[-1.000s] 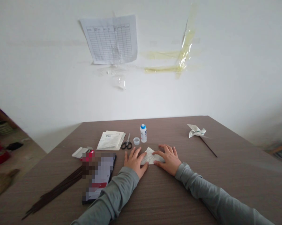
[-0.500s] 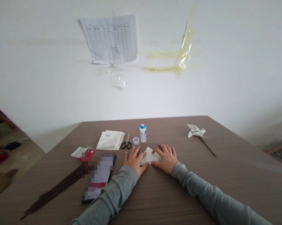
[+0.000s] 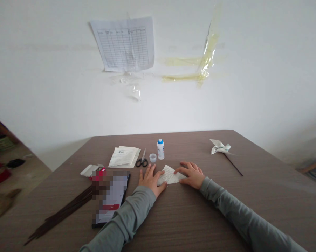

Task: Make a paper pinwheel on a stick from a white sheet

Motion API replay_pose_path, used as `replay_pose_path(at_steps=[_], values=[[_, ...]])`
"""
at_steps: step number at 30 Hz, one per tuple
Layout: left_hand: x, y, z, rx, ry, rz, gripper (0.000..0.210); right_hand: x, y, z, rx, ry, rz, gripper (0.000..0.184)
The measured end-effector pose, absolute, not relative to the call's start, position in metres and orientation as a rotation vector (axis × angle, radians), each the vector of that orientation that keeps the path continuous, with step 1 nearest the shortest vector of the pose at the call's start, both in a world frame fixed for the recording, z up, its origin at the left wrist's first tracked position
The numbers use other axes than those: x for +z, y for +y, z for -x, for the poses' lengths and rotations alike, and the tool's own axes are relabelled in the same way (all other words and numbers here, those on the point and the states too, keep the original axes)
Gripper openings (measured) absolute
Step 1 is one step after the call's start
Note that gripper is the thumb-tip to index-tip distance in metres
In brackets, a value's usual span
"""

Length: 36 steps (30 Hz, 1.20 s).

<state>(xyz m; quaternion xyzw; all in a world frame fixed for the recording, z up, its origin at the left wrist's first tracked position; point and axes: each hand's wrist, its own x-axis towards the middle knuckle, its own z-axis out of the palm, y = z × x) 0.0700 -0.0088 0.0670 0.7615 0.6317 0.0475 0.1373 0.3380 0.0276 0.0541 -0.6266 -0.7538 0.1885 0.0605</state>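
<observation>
A small folded piece of printed paper (image 3: 170, 175), roughly triangular, lies on the table between my hands. My left hand (image 3: 150, 181) rests on its left end, fingers spread and thumb stretched out along the lower edge. Over the right corner lies my right hand (image 3: 191, 175), its fingers bent a little and apart, with the index fingertip and thumb touching the paper. Part of that corner is hidden under the right hand. Just beyond the paper stand a white bottle with a blue cap (image 3: 160, 149) and a small clear cup or lid (image 3: 152, 158).
Black-handled scissors (image 3: 142, 161) lie beside a stack of paper sheets (image 3: 123, 156). To the left are an opened small red-and-white box (image 3: 93, 170), a phone (image 3: 112, 201) and a bundle of dark sticks (image 3: 60, 217). A paper pinwheel (image 3: 221, 148) on a stick lies right.
My right hand has slid to the right along the folded paper, showing more of its surface. The left hand has stayed in place.
</observation>
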Motion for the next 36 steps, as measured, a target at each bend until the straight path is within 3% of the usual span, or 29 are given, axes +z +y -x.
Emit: replay_pose_path(at_steps=[12,21,24,29,36], values=[[0.064,-0.008,-0.068,0.144,1.839,-2.184,0.064,0.052,0.045,-0.361,0.679,-2.289,1.866,0.081],[0.068,-0.013,-0.071,0.147,1.842,-2.180,0.065,0.056,0.038,-0.374,0.665,-2.311,1.802,0.085],[0.064,-0.014,-0.071,0.163,1.840,-2.201,0.064,0.055,0.034,-0.374,0.636,-2.352,1.765,0.075],[0.055,-0.012,-0.071,0.243,1.851,-2.228,0.061,0.053,0.023,-0.360,0.495,-2.275,1.735,0.033],[0.052,-0.007,-0.080,0.381,1.866,-2.228,0.056,0.051,0.002,-0.328,0.295,-2.208,1.706,0.026]])
